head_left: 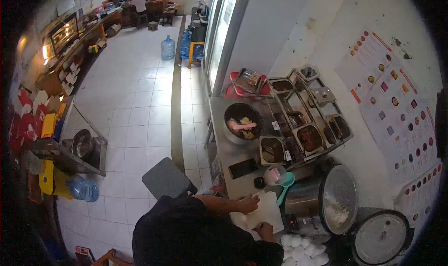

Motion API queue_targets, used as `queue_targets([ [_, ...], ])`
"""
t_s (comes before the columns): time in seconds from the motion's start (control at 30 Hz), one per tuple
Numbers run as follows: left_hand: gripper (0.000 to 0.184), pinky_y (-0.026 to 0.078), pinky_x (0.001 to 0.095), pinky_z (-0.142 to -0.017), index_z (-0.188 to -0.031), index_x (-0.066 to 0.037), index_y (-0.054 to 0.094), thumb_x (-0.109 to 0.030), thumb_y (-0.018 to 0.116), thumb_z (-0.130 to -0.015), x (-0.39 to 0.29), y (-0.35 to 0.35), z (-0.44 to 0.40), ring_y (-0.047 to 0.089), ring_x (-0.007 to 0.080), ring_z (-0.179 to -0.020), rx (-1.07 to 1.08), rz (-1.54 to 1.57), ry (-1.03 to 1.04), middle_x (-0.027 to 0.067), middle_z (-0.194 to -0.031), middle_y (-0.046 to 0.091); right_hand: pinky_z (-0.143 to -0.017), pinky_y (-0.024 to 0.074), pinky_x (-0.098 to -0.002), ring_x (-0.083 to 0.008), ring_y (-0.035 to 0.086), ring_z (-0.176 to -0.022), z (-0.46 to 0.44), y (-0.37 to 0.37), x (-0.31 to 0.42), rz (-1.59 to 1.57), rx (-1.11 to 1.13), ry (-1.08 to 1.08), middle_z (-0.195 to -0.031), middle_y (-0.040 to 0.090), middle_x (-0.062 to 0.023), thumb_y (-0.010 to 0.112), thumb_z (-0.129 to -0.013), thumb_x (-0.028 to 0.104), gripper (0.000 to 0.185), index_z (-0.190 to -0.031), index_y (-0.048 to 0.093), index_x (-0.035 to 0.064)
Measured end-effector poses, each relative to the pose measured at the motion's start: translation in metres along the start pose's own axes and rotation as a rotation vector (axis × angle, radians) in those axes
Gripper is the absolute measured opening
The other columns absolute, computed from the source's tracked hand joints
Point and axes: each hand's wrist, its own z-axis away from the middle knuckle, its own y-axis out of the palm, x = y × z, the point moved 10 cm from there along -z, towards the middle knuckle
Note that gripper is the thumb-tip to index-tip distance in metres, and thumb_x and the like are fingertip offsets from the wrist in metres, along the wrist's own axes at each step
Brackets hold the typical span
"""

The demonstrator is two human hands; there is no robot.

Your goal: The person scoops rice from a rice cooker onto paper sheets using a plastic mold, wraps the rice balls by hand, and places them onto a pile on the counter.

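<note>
The left hand (249, 204) lies at the upper edge of a sheet of pale paper (267, 209), its fingers curled; whether they grip the paper, I cannot tell. The right hand (264, 230) is at the paper's lower edge, fingers bent in, and again I cannot tell if it grasps the edge or only presses on it. The paper is spread on the steel counter (233, 150), right in front of the person's black shirt (186, 235).

Just beyond the paper are a green spoon (288, 178), a clear cup (274, 176) with something pink in it, and a small dark cap (259, 182). A black phone (243, 168) lies flat near the cap. On the other side of the paper, near the right hand, white rounded pieces (303, 252) sit in a heap.

Toward the wall stand 2 big round pots: the nearer pot (303, 205) shows what looks like rice (337, 214), and the other shows a round lid (382, 238). Farther along the counter, a steel tin (264, 147) stands before a rack of food tins, and a deep dark bowl (240, 107) holds food and a pink handle (245, 126).

Past the counter's end, a metal tray (241, 81) rests on a red stool (232, 86). Printed sheets (387, 102) cover the wall, and a person (140, 3) sits at the room's far end.
</note>
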Motion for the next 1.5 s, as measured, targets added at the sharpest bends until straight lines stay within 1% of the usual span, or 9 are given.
queue_targets([
  [0.2, 0.015, 0.05, 0.0399, -0.077, -0.084, -0.001, 0.065, -0.013, 0.06, -0.077, -0.005, 0.046, 0.002, 0.058, 0.0296, -0.091, -0.327, 0.175, 0.139, 0.015, -0.098, 0.06, -0.08, 0.0494, -0.0421, -0.0332, 0.063, -0.089, 0.045, -0.007, 0.035, 0.01, -0.034, 0.233, -0.094, 0.065, -0.017, 0.058, -0.083, 0.025, 0.024, -0.094, 0.068, 0.0059],
  [0.4, 0.018, 0.05, 0.04, -0.078, -0.084, -0.003, 0.067, -0.017, 0.058, -0.079, -0.009, 0.091, 0.017, 0.06, 0.0302, -0.092, -0.175, 0.219, -0.058, 0.0144, -0.093, 0.062, -0.079, 0.0487, -0.0415, -0.0326, 0.062, -0.089, 0.044, -0.041, 0.065, -0.027, -0.426, -0.038, -0.093, 0.065, -0.016, 0.059, -0.082, 0.02, 0.02, -0.093, 0.067, 0.004],
  [0.6, 0.043, 0.049, 0.0402, -0.08, -0.094, 0.0, 0.066, -0.041, 0.06, -0.081, 0.005, 0.092, 0.014, 0.06, 0.0287, -0.093, -0.268, 0.359, -0.066, 0.0174, -0.094, 0.064, -0.077, 0.0479, -0.0408, -0.032, 0.061, -0.089, 0.073, -0.081, 0.104, -0.041, -0.909, -0.246, -0.093, 0.065, -0.015, 0.061, -0.081, 0.014, 0.017, -0.092, 0.066, 0.0022],
  [0.73, 0.044, 0.048, 0.0395, -0.081, -0.101, 0.0, 0.062, -0.039, 0.059, -0.082, 0.02, 0.086, 0.012, 0.06, 0.0276, -0.092, -0.248, 0.917, -0.228, 0.0174, -0.098, 0.063, -0.076, 0.0475, -0.0403, -0.0316, 0.061, -0.088, 0.106, -0.111, 0.127, -0.062, -1.191, -0.344, -0.093, 0.065, -0.0144, 0.063, -0.081, 0.011, 0.015, -0.091, 0.065, 0.0009],
  [0.87, 0.036, 0.047, 0.0391, -0.082, -0.106, -0.001, 0.058, -0.029, 0.057, -0.084, 0.0, 0.055, 0.015, 0.059, 0.0274, -0.092, -0.304, 0.867, -0.137, 0.0171, -0.102, 0.062, -0.076, 0.047, -0.0424, -0.0327, 0.06, -0.088, 0.132, -0.184, 0.169, -0.228, -1.129, -0.455, -0.092, 0.064, -0.0131, 0.057, -0.081, -0.001, 0.017, -0.095, 0.064, 0.0003],
  [1.13, 0.03, 0.045, 0.0384, -0.086, -0.118, -0.004, 0.05, -0.009, 0.053, -0.088, -0.071, -0.004, 0.009, 0.058, 0.0272, -0.091, -0.3, 0.626, 0.079, 0.0163, -0.11, 0.059, -0.089, 0.0443, -0.0429, -0.0298, 0.057, -0.105, 0.143, -0.143, 0.074, -0.2, -1.03, -0.395, -0.106, 0.063, -0.0122, 0.06, -0.073, 0.004, 0.029, -0.102, 0.063, 0.004],
  [1.37, 0.03, 0.045, 0.0398, -0.087, -0.116, -0.002, 0.048, -0.022, 0.048, -0.094, -0.156, -0.008, -0.016, 0.055, 0.0257, -0.098, 0.051, 1.891, -0.354, 0.0106, -0.108, 0.054, -0.088, 0.047, -0.0424, -0.0293, 0.055, -0.108, 0.197, -0.095, 0.012, -0.579, -1.129, -0.057, -0.12, 0.058, -0.0088, 0.061, -0.075, 0.006, 0.042, -0.117, 0.059, 0.0119],
  [1.4, 0.03, 0.046, 0.0394, -0.086, -0.116, -0.003, 0.048, -0.023, 0.048, -0.094, -0.17, 0.004, -0.016, 0.054, 0.0252, -0.099, 0.153, 2.159, -0.495, 0.0093, -0.107, 0.054, -0.097, 0.0397, -0.0406, -0.0287, 0.045, -0.126, 0.198, -0.084, 0.006, -0.713, -1.047, -0.003, -0.131, 0.05, -0.0168, 0.057, -0.082, 0.002, 0.033, -0.115, 0.061, 0.0045],
  [1.5, 0.036, 0.047, 0.0387, -0.083, -0.118, -0.002, 0.046, -0.026, 0.052, -0.092, -0.186, 0.018, -0.039, 0.054, 0.0232, -0.099, 0.193, 1.97, -0.324, 0.0098, -0.106, 0.054, -0.095, 0.0412, -0.0404, -0.0322, 0.045, -0.123, 0.218, -0.067, -0.027, -0.809, -0.997, 0.237, -0.133, 0.044, -0.0187, 0.057, -0.082, 0.002, 0.035, -0.117, 0.06, 0.0058],
])
